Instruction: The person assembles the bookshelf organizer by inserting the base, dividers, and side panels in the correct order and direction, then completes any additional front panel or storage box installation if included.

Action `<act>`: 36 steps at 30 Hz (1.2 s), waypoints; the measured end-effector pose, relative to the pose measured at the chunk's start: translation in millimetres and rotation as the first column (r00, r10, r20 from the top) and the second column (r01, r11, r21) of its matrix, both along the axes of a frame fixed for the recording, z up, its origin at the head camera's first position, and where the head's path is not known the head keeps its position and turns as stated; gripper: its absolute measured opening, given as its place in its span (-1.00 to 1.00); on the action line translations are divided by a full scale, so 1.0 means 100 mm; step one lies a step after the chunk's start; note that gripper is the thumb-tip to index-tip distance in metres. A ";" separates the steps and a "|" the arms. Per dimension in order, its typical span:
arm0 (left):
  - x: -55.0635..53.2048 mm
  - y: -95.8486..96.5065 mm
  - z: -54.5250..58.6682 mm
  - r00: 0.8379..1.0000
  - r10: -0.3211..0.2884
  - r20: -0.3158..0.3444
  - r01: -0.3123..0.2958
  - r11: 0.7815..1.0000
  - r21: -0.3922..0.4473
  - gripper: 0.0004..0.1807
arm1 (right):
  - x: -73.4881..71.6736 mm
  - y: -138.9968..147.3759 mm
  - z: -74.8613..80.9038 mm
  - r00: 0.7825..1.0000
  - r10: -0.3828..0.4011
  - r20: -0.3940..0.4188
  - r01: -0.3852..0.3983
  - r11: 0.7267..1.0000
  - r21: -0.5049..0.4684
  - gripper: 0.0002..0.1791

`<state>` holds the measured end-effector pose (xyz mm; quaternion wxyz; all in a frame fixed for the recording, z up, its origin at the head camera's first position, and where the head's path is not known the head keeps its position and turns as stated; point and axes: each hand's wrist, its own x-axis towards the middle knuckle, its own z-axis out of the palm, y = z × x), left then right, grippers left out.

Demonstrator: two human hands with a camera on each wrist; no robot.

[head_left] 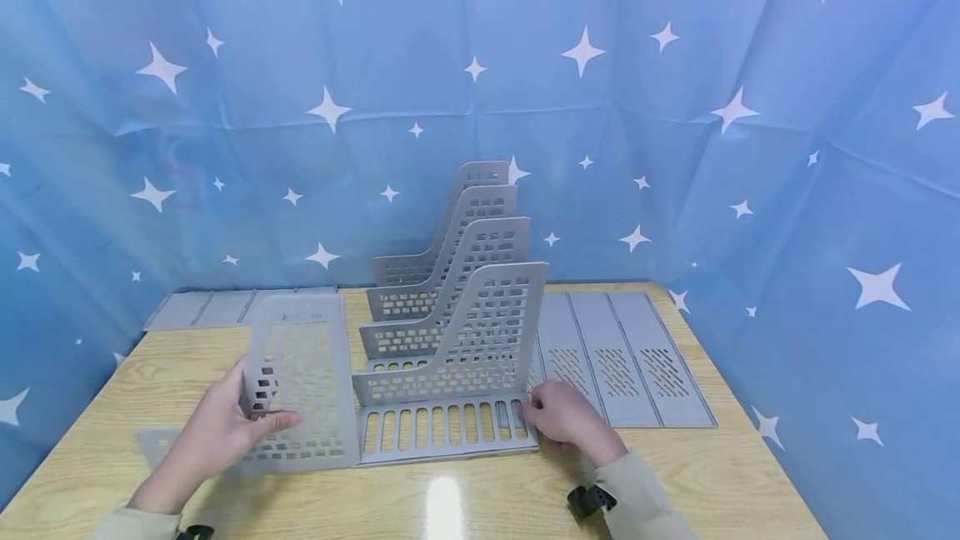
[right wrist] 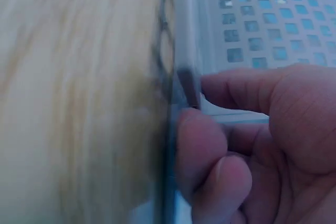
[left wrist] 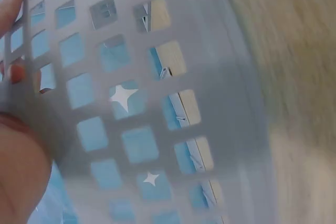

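A grey plastic file rack stands on the table, with a slotted base [head_left: 450,454] and several upright perforated dividers [head_left: 536,307] one behind another. On its left, my left hand [head_left: 225,427] holds a grey perforated panel [head_left: 343,407], raised and tilted, with the thumb across its front and fingers behind. This panel [left wrist: 226,108] fills much of the left wrist view. My right hand [head_left: 570,415] pinches the right front corner of the base. In the right wrist view, the thumb and fingertips [right wrist: 202,135] close on the base's edge, just below a divider [right wrist: 210,40].
Flat grey panels [head_left: 637,315] with slanted slots lie on the right of the wooden table [head_left: 480,507]. Another flat grey panel [head_left: 217,307] lies at the back left. A grey piece [head_left: 152,442] shows beside my left wrist. A blue starred curtain [head_left: 480,40] hangs behind.
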<state>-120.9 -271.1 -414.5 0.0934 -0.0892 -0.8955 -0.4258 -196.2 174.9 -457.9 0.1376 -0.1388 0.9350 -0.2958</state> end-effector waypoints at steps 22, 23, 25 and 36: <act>0.13 0.49 -0.25 0.984 -0.021 -0.175 0.030 0.998 0.053 -0.67 | 0.18 0.08 0.02 0.985 0.144 0.090 -0.140 0.989 -0.054 -0.48; 0.13 0.51 -0.25 0.984 -0.009 -0.177 0.016 0.999 0.040 -0.67 | 0.18 0.09 0.02 0.986 0.136 0.095 -0.131 0.990 -0.056 -0.49; 0.15 0.49 -0.22 0.987 0.007 -0.158 -0.009 1.000 -0.006 -0.68 | 0.18 0.10 0.02 0.987 0.124 0.104 -0.118 0.991 -0.060 -0.49; 0.36 -0.41 -0.28 0.996 0.052 -0.074 -0.063 0.986 -0.157 -0.80 | 0.16 0.13 -0.01 0.979 0.156 0.133 -0.145 0.985 -0.092 -0.48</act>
